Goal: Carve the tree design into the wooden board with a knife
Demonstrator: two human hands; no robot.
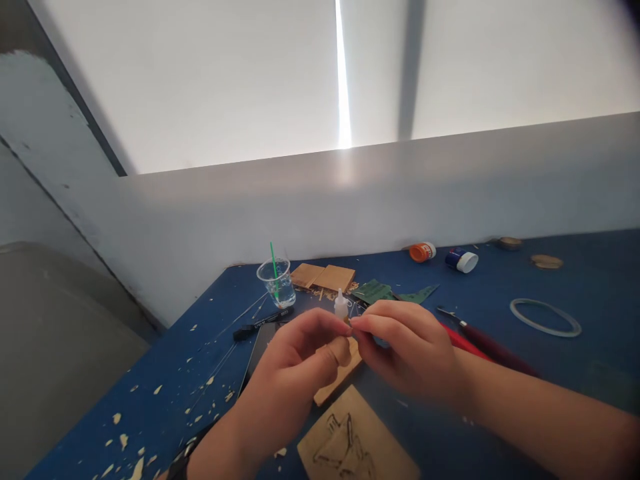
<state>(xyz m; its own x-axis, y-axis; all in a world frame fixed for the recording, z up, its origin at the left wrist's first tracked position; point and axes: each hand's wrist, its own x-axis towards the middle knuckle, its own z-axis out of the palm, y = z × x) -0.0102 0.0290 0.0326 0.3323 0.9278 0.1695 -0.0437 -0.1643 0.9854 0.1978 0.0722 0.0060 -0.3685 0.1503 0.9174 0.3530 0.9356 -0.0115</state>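
My left hand (310,357) and my right hand (405,343) meet fingertip to fingertip over the middle of the table. Both are closed in a pinch, and whatever lies between the fingertips is too small to make out. Below them is a wooden block (336,385), partly covered by my left hand. Nearer to me lies a flat board (353,437) with a dark line drawing on it. Just behind the fingertips stands a small white dropper bottle (341,305). A dark flat device (257,353) is half hidden by my left hand.
A plastic cup (280,287) of clear liquid with a green straw stands at the back left, a black marker (263,323) near it. Behind are wooden pieces (335,277), green sandpaper (373,291), and two small jars (423,251). Cutting tools (483,340) and a clear ring (545,318) lie right; shavings (124,440) left.
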